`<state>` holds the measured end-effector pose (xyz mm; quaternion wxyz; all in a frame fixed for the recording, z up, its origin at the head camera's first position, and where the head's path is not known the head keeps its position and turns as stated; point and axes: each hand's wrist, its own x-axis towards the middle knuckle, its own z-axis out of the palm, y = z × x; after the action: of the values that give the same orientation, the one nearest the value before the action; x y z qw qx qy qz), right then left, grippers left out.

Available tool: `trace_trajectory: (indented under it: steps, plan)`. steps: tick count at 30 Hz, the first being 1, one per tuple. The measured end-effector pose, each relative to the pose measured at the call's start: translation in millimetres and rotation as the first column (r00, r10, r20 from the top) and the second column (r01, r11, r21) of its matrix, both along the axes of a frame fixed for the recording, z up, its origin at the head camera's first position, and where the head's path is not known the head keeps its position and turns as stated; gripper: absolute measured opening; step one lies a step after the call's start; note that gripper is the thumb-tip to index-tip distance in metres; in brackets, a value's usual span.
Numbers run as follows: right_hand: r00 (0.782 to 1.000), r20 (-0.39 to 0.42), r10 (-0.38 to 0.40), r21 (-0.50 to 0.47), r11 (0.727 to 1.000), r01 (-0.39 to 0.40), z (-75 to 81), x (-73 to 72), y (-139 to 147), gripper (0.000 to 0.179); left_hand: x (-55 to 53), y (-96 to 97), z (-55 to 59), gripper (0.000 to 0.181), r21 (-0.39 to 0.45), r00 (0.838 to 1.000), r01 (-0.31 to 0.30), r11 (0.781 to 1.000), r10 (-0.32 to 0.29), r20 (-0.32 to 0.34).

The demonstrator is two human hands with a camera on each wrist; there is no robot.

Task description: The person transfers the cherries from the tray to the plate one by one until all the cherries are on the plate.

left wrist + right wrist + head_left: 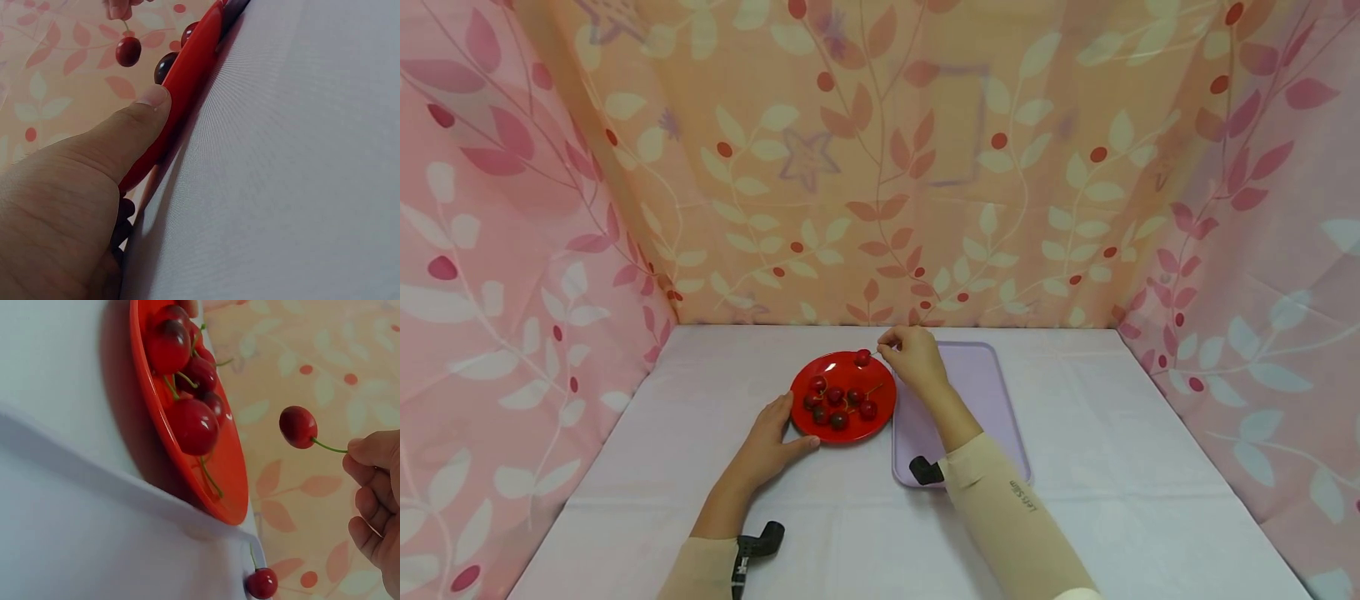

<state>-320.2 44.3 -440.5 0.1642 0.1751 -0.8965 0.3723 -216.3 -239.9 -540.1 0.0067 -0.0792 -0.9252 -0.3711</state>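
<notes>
My right hand (913,358) pinches the green stem of a red cherry (298,427) between thumb and fingertips. This cherry hangs in the air at the far right side of a red plate (868,423). Several more dark red cherries (835,395), some with stems, lie in the plate. At the plate's left front edge, my left hand (769,442) holds the rim, its thumb (147,112) along the front and its fingers at the left side. In the right wrist view, another cherry (261,583) lies low by the tray's edge; my right hand and arm hide it in the head view.
A pale purple tray (977,375) lies right of the plate, close against it, partly under my right forearm. A white cloth (1090,433) covers the table. Patterned curtains (880,167) stand at the back and both sides.
</notes>
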Motion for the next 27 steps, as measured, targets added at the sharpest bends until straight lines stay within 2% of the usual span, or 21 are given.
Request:
trace_trajectory:
  steps: [6,16,27]
  plan:
    - [1.000,-0.011,0.008,-0.022,1.000,-0.008,-8.1,0.5,-10,0.004,0.2,0.2,0.3,0.107,0.004,1.000,0.002,1.000,-0.002,-0.002]
    - [0.996,0.086,0.000,-0.079,0.997,0.007,-28.2,2.8,-18,0.004,0.3,-0.6,-1.2,0.108,-0.005,1.000,0.002,1.000,-0.002,-0.004]
    - [0.991,0.133,0.016,-0.129,0.992,0.001,-44.8,11.2,-32,0.003,0.2,0.4,0.1,0.108,-0.001,1.000,-0.003,1.000,0.003,0.006]
